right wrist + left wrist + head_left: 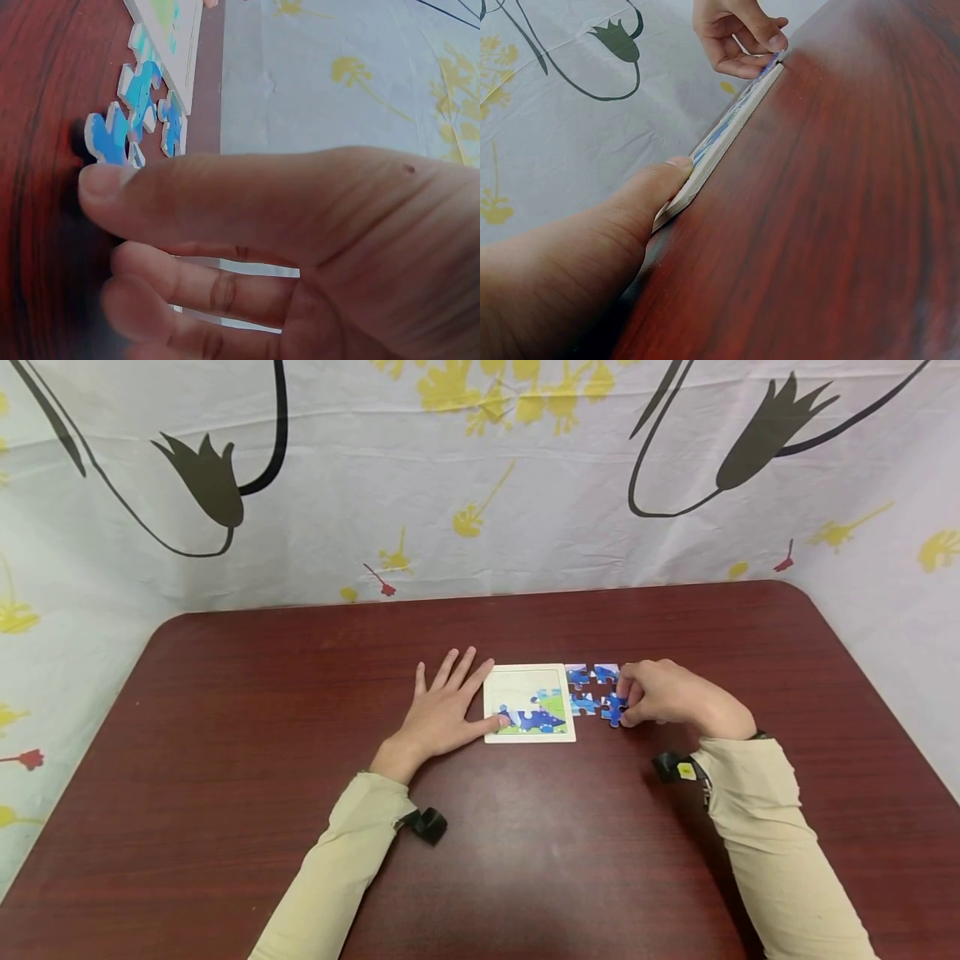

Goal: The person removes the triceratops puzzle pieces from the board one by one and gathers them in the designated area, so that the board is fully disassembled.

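Observation:
A square puzzle tray (531,738) with a pale frame lies flat on the table, its lower part filled with blue and green pieces. My left hand (441,717) is spread out at the tray's left side, fingers straight, the thumb resting on the tray's lower left part. To the right of the tray, my right hand (666,695) pinches a blue jigsaw piece (612,712) between thumb and fingers. In the right wrist view that piece (109,136) appears tilted at the thumb tip. Several loose jigsaw pieces (583,704) lie between the tray and the right hand.
The dark red wooden table (480,860) has rounded far corners. Behind it hangs a white cloth (315,543) with flower prints. A strap with a small black device (429,825) sits on the left wrist, and another device (666,767) on the right.

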`<state>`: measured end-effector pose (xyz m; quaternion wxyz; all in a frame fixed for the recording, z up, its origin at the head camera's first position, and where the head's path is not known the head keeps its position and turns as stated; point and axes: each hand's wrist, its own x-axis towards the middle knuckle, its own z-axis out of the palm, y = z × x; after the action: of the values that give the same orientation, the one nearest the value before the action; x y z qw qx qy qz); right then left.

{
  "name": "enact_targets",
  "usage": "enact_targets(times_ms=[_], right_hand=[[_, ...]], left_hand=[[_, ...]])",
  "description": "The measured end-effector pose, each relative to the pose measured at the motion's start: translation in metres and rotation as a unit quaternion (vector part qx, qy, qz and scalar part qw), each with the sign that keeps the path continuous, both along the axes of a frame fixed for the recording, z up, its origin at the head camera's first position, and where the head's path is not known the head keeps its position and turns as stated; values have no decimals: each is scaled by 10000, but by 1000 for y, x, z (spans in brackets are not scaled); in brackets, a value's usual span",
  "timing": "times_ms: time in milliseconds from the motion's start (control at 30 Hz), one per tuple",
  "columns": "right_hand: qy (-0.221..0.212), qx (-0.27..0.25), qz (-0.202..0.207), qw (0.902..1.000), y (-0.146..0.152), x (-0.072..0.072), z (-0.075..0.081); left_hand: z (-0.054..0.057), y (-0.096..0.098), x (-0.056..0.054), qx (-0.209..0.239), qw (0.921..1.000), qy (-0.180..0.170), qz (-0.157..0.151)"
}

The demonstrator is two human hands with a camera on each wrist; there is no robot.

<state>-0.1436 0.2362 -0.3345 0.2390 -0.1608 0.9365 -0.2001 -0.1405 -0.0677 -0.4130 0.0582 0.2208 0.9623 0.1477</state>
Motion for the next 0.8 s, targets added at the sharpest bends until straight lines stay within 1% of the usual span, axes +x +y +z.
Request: enact_targets(times_ms=[200, 400, 667, 800], right_hand=[[257, 141, 78, 9995, -1, 0, -3], [333, 276, 45, 9991, -2, 0, -4], [491, 240, 128, 9984, -2, 1, -4], [542, 197, 105, 9983, -2, 2, -3]], left_hand=[[1, 0, 0, -32, 10000, 40, -10], [0, 0, 0, -10, 10000, 27, -1], [1, 0, 0, 11, 10000, 27, -5], [1, 0, 0, -8, 10000, 18, 8]])
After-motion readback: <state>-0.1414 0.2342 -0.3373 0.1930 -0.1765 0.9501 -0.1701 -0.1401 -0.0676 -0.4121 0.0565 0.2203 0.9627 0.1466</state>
